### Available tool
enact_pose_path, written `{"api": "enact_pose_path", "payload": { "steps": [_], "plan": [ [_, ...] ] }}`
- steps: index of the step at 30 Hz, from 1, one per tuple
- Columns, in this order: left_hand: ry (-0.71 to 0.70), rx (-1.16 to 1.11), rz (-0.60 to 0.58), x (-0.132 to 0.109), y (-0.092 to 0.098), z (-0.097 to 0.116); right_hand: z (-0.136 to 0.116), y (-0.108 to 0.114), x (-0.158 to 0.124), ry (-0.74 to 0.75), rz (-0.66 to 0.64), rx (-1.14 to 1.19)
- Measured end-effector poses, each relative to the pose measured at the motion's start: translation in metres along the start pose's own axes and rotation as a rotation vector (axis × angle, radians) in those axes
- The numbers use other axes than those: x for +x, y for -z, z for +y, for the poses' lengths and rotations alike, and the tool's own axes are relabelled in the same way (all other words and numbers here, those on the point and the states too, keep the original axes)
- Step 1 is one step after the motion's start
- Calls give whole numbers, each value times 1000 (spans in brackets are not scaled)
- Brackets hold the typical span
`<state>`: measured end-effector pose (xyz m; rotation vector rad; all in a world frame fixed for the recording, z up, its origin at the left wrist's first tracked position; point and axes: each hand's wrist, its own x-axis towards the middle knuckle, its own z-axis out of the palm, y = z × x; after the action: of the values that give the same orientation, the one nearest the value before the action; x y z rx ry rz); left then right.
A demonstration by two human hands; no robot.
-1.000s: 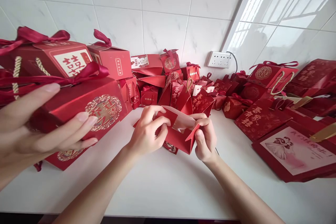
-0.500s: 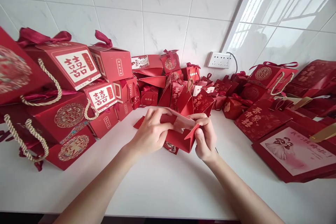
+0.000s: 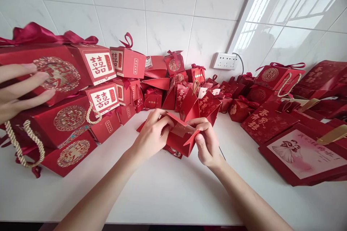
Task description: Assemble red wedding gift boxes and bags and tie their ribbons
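A red paper gift box, its top flaps standing up and its pale inside showing, is held above the white table between both my hands. My left hand grips its left side, with some fingertips hidden behind the card. On the right, my right hand pinches a pointed flap between thumb and fingers. Beneath the box lies a flat red piece with a white printed label, partly covered. Just behind stands a tall red box with a small loop on top.
Another person's hand touches a bow-topped red box on the left stack. Flat red bags with gold handles pile up at right. More red boxes line the tiled wall below a power socket.
The other person's hand has come into view at far left, and the red box there has moved right against the stack. My hands and the box have shifted slightly left.
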<state>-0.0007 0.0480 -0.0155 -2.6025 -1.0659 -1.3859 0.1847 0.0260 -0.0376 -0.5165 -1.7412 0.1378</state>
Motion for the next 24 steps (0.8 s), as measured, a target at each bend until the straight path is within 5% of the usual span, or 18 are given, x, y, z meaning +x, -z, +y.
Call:
{"api": "enact_pose_path", "payload": {
  "steps": [11, 24],
  "plan": [
    [-250, -44, -50, -3, -1, -2, 10, 3, 0, -153, 281, 59],
    [-274, 38, 69, -4, -5, 4, 7, 5, 3, -52, 279, -1]
  ]
}}
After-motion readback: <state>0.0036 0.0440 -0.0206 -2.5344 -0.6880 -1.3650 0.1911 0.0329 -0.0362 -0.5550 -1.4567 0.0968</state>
